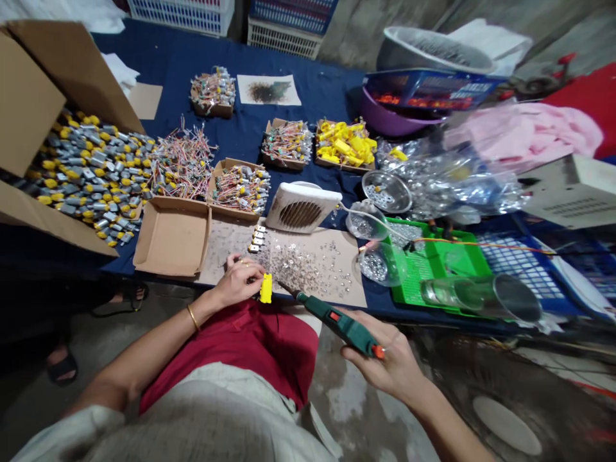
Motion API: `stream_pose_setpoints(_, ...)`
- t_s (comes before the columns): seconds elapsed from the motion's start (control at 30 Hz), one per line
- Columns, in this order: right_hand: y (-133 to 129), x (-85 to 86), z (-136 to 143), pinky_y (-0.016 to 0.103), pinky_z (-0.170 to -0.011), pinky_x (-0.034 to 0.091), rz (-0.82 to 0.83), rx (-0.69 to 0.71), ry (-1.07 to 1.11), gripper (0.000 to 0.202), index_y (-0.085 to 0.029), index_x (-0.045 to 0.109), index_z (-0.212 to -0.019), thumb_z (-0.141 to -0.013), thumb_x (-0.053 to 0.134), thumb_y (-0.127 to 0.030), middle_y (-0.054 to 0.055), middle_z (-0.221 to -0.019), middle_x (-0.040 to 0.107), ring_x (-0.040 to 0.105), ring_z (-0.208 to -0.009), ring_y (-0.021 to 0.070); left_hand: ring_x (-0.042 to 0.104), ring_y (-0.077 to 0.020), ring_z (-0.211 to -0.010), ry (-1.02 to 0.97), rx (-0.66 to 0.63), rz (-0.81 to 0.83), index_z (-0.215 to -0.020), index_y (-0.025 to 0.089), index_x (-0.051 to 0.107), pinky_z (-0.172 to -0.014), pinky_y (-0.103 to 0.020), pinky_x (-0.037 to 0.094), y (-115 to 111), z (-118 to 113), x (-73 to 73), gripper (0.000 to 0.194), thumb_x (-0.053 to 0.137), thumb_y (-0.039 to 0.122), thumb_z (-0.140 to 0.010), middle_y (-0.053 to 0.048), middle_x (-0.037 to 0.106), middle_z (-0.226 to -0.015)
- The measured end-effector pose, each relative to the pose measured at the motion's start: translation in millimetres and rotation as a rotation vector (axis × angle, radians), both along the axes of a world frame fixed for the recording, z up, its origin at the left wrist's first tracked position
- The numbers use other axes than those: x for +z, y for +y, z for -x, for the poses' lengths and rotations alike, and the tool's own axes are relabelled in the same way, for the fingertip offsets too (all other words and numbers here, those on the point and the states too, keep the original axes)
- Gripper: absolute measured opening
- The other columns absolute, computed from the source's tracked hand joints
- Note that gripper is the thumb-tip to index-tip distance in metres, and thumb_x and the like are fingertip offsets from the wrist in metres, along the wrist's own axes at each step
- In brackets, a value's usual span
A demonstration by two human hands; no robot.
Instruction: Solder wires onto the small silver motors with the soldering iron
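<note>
While the left hand (239,280) is holding a yellow plastic part (266,288) at the near edge of the table (168,54), fingers curled nearly together, the right hand (392,353) is wrapping a green electric screwdriver (344,326), its tip pointing just beside the part. Should that tip be slipping, it could jab the left fingers; a loose pinch could drop the part among metal bits (308,266) lying beyond. Far right, a blue box (428,91) is showing lettering too blurred to read.
</note>
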State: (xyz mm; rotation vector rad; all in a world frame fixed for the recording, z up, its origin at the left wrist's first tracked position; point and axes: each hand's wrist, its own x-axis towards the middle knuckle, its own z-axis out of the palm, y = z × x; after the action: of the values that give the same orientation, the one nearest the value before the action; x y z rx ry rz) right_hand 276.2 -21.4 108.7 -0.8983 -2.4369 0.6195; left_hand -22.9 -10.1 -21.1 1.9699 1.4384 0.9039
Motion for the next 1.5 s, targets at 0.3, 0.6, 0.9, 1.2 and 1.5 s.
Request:
stream_pose_setpoints(0.3, -1.5, 0.0, 1.7, 0.024, -0.065, 0.054, 0.032, -0.116, 0.091, 0.029, -0.017, 0.071, -0.094, -0.087, 0.060, -0.043, 0.008, -0.083, 0.073, 0.069, -0.072, 0.0195, 0.064, -0.0171, -0.095, 0.014, -0.004, -0.016, -0.073, 0.023, 0.065, -0.104, -0.044, 0.022, 0.7, 0.8, 0.6, 0.013, 0.060, 0.022, -0.085, 0.001, 0.075, -0.096)
stream_pose_setpoints(0.6, -22.1, -51.9, 14.8, 0.024, -0.038, 0.045, 0.749, -0.923, 0.563, 0.057, -0.015, 0.063, -0.060, -0.077, 0.057, -0.070, 0.005, -0.048, 0.061, 0.055, -0.039, 0.0157, 0.065, -0.0170, -0.093, 0.010, -0.007, -0.055, -0.072, 0.023, 0.064, -0.103, -0.045, 0.021, 2.1, 0.2, -2.3, 0.013, 0.061, 0.022, -0.084, 0.002, 0.075, -0.095)
stream_pose_setpoints(0.9, -8.8, -71.6, 91.0, 0.044, -0.085, 0.059, 1.265, -0.900, 1.624, 0.049, -0.019, 0.070, -0.100, -0.084, 0.057, -0.064, 0.005, -0.087, 0.075, 0.071, -0.083, 0.0209, 0.065, -0.0177, -0.094, 0.020, 0.006, -0.047, -0.073, 0.024, 0.064, -0.104, -0.046, 0.021, 2.0, 2.1, -3.1, 0.011, 0.063, 0.022, -0.083, 0.002, 0.075, -0.096)
stream_pose_setpoints(1.2, -5.9, -88.0, 123.0, 0.047, -0.094, 0.054, 1.406, -0.805, 1.730, 0.046, -0.021, 0.069, -0.105, -0.085, 0.058, -0.061, 0.005, -0.096, 0.075, 0.069, -0.093, 0.0213, 0.065, -0.0178, -0.097, 0.042, -0.003, -0.024, -0.073, 0.024, 0.065, -0.105, -0.045, 0.022, 2.1, 2.1, 1.0, 0.013, 0.061, 0.025, -0.085, 0.001, 0.075, -0.098)
stream_pose_setpoints(1.5, -6.4, -93.8, 128.8, 0.046, -0.092, 0.055, 1.429, -0.784, 1.726, 0.047, -0.022, 0.069, -0.103, -0.082, 0.060, -0.064, 0.004, -0.094, 0.075, 0.069, -0.094, 0.0216, 0.065, -0.0174, -0.096, 0.046, 0.005, -0.021, -0.073, 0.023, 0.065, -0.105, -0.046, 0.023, 2.0, 1.1, 3.2, 0.012, 0.061, 0.023, -0.084, 0.001, 0.075, -0.096)
